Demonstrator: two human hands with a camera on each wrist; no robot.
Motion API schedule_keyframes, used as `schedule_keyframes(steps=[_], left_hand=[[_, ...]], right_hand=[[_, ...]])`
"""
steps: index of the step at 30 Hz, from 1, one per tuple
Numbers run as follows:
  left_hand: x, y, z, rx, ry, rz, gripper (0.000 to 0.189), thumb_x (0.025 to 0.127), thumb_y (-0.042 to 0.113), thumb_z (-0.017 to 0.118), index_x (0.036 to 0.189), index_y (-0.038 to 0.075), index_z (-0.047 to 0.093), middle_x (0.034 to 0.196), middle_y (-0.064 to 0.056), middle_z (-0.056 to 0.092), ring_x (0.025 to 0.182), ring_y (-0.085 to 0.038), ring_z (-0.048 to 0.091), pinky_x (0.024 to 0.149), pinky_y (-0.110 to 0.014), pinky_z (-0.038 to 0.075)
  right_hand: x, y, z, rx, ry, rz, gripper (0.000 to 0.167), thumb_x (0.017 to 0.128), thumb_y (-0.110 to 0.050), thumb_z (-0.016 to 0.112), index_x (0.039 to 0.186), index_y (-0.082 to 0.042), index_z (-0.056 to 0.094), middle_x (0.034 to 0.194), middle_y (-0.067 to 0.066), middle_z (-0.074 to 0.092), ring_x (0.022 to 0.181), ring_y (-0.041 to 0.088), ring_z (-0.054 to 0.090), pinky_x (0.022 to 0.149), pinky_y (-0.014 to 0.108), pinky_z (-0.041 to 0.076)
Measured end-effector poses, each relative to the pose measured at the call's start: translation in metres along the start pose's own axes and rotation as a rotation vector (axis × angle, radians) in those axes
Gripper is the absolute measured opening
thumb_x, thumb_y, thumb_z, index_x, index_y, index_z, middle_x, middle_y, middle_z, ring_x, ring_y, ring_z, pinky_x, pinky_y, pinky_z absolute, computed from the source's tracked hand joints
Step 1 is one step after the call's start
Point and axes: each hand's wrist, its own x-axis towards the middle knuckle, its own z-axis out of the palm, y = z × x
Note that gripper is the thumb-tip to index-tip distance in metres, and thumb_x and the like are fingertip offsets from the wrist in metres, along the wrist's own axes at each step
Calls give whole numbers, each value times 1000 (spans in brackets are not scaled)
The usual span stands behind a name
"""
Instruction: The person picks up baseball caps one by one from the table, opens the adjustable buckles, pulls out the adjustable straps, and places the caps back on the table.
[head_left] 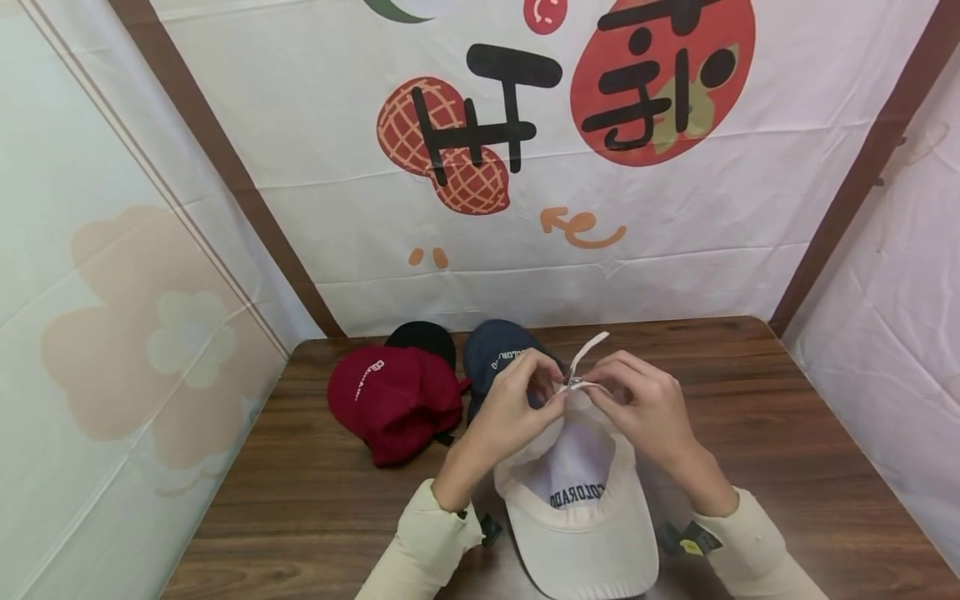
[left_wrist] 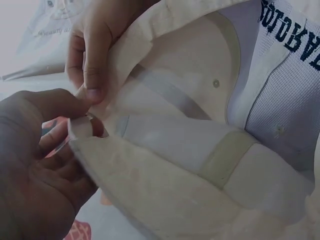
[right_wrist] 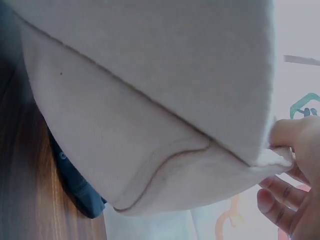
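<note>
A cream baseball cap (head_left: 592, 554) is held up over the table with its brim toward me and its inside showing. Dark letters reading COLORADO (head_left: 577, 495) show inside its front. At the cap's back, my left hand (head_left: 516, 402) pinches the adjuster strap beside a small metal buckle (head_left: 574, 382). From the other side, my right hand (head_left: 647, 406) pinches the strap too. The loose strap end (head_left: 588, 353) sticks up between both hands. In the left wrist view, thumb and fingers of the left hand (left_wrist: 45, 165) grip the band. The right wrist view shows mostly the crown's outside (right_wrist: 150, 85).
Behind the hands on the wooden table (head_left: 795, 467) lie a dark red cap (head_left: 401, 400), a navy cap (head_left: 491, 348) and a black cap (head_left: 423, 338). White printed cloth (head_left: 450, 287) stands behind the table and at both sides.
</note>
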Motion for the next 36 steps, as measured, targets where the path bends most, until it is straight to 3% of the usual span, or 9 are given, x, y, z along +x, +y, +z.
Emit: schedule_keyframes(steps=[3,10,15,22,33,36], left_hand=[[0,0,1,10,30,25,18,94,-1,74,103,9,63,101,-4,61,82,-9,61,72,-25,58],[1,-2,4,31,87,80,15,95,-3,73,99,9,64,100,-4,62,82,-11,61,72,-35,60],[1,-4,7,47,99,88,15,94,-2,73,98,9,64,98,-3,62,80,-12,60,70,-30,58],[1,-3,8,42,95,83,14,94,-1,74,98,9,65,98,-3,62,81,-11,61,72,-24,57],[-2,-4,9,42,73,64,13,96,-1,73,99,9,66,101,-4,64,84,-13,64,73,-38,62],[-2,-3,8,46,77,60,12,96,0,73,99,9,66,101,-4,65,85,-14,65,74,-35,62]], right_hand=[[1,-1,0,-32,-23,-4,26,79,0,91,93,-19,79,91,-8,73,59,1,50,57,15,41],[0,-1,-2,-107,-129,49,24,82,-11,92,99,-21,78,92,-10,72,66,1,59,59,21,50],[1,-3,-1,-122,-177,59,20,85,-16,91,100,-20,77,91,-9,72,72,2,64,61,25,54],[1,-4,1,-127,-152,39,18,85,-15,90,96,-18,77,87,-9,71,69,2,63,59,24,54],[0,-6,6,-146,-77,-22,20,81,-6,88,84,-20,74,86,-9,73,65,3,62,57,20,50],[0,-6,7,-153,-58,-31,21,79,-4,87,83,-20,74,85,-10,73,65,3,62,57,20,50]])
